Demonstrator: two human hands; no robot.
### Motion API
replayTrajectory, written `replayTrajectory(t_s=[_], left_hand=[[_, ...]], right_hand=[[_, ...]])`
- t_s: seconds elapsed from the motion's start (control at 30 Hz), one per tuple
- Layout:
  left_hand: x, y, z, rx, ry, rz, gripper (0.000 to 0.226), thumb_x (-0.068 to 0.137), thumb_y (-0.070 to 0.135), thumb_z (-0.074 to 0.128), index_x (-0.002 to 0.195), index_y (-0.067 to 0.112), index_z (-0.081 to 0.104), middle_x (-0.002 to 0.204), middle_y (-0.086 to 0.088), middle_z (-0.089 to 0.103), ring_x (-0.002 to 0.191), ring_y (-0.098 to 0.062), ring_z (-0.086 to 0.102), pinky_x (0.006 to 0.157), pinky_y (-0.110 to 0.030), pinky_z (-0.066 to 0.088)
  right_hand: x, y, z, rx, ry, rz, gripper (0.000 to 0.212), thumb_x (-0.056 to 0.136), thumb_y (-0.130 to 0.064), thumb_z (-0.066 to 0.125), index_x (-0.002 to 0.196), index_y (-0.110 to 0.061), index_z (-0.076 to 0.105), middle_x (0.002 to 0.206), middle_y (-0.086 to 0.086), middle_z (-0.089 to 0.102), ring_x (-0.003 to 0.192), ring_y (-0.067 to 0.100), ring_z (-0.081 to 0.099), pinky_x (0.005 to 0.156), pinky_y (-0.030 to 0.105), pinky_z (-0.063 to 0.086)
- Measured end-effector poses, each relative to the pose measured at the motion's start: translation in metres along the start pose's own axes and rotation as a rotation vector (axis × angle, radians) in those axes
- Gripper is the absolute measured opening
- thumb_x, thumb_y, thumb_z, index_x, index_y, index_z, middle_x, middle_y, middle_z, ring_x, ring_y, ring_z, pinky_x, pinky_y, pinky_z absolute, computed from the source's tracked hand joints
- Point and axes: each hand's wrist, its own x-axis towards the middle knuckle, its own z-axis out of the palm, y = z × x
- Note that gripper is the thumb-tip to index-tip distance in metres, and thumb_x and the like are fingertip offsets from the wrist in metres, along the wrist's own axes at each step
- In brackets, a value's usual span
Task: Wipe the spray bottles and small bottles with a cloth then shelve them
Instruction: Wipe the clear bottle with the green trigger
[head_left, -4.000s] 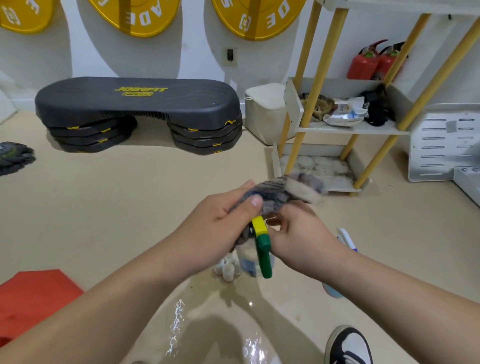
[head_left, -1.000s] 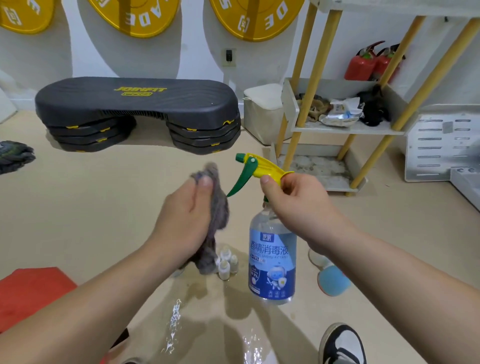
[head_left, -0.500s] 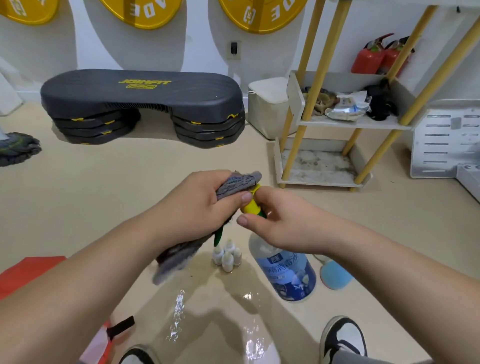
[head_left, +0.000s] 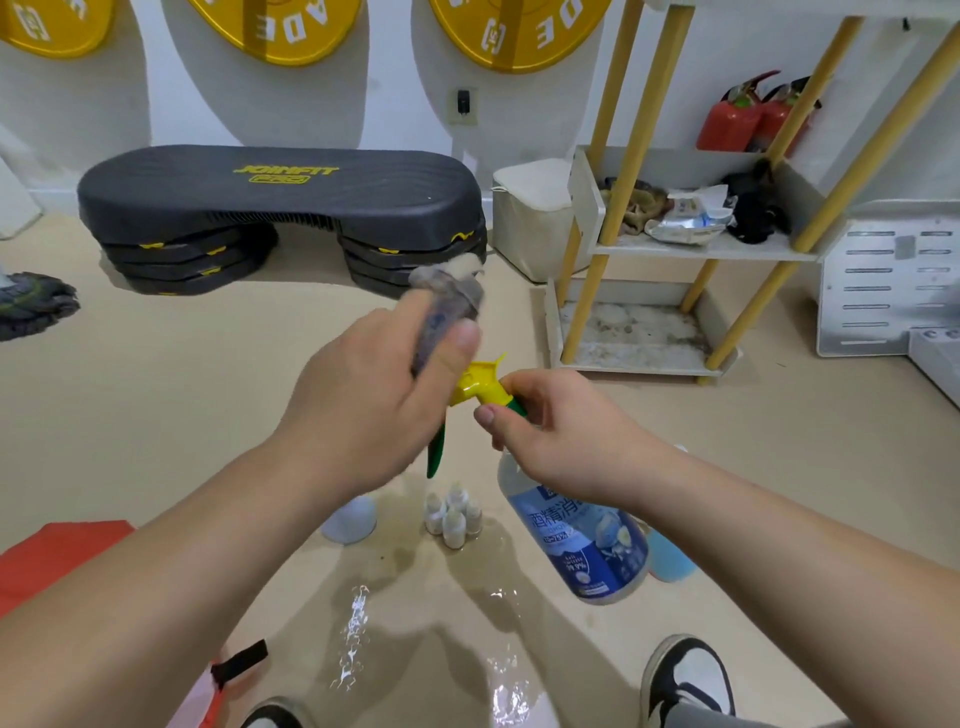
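Holding the spray bottle (head_left: 576, 540) clear of the floor (head_left: 182, 389) by its neck, with the right hand (head_left: 561, 441) curled round just under the yellow spray head (head_left: 475, 382). Gripping a bunched grey cloth (head_left: 447, 301) in the left hand (head_left: 363, 405), thumb clamped over it, and working at the nozzle end of the head, by the look of it. Bottle tilted: long axis running from the head, up and toward the left hand, down to the base, lower right and nearer the body. Green trigger (head_left: 435, 447) hanging down between the two hands. Shelving judged the next step for this bottle, so worth noting the white shelf unit (head_left: 753, 253) ahead and to the right, beyond the right hand and nearer to it than to the left; bottle on that same side, so probably no handover needed. Cluster of small bottles (head_left: 454, 514) standing on the floor below the hands, just left of the spray bottle's body, not yet picked up. Pale blue domed thing (head_left: 350, 519) left of them and another blue shape (head_left: 670, 561) partly covered by the bottle's base, neither identifiable. Contact between cloth and nozzle hidden behind the left thumb, cloth edge blurred. Right fingertips out of sight round the far side of the neck. Middle shelf cluttered with a rag (head_left: 636, 205), a foil packet (head_left: 685, 223) and something black (head_left: 758, 218); free room there hard to read; top shelf cut off by the frame edge.
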Motion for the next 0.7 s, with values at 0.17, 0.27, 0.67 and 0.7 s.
replayTrajectory(t_s=[0.17,0.27,0.67,0.7], left_hand=[[-0.001,-0.005,0.014,0.054,-0.337,0.088,0.039,0.105,0.058,0.027,0.122,0.045,0.059,0.093,0.017,0.064,0.093,-0.009,0.059,0.081,-0.042,0.053],[0.003,-0.015,0.011,-0.299,-0.353,-0.066,0.016,0.102,0.037,0.064,0.114,0.036,0.073,0.095,0.012,0.076,0.090,-0.007,0.071,0.084,-0.033,0.057],[0.009,-0.007,0.017,-0.358,-0.274,-0.197,0.026,0.100,0.032,0.067,0.078,0.018,0.070,0.067,-0.003,0.067,0.063,-0.014,0.060,0.066,-0.036,0.052],[0.008,-0.008,0.011,-0.452,-0.355,-0.215,0.015,0.101,0.026,0.067,0.089,0.020,0.075,0.077,-0.004,0.074,0.072,-0.017,0.069,0.075,-0.039,0.058]], right_hand=[[-0.002,0.001,0.005,-0.025,-0.046,-0.027,0.013,0.096,-0.041,0.061,0.085,-0.033,0.061,0.078,-0.005,0.067,0.076,0.019,0.064,0.075,0.046,0.057],[-0.003,0.001,0.003,-0.120,-0.063,-0.028,0.022,0.098,-0.044,0.063,0.081,-0.032,0.055,0.069,-0.008,0.056,0.066,0.013,0.053,0.062,0.032,0.043],[0.000,-0.002,-0.003,-0.155,-0.043,0.019,0.023,0.094,-0.050,0.060,0.087,-0.028,0.064,0.077,-0.002,0.070,0.075,0.023,0.066,0.073,0.047,0.058],[0.000,0.000,-0.004,-0.161,-0.047,0.023,0.022,0.093,-0.051,0.060,0.086,-0.030,0.063,0.076,-0.004,0.069,0.075,0.021,0.065,0.072,0.044,0.057]])
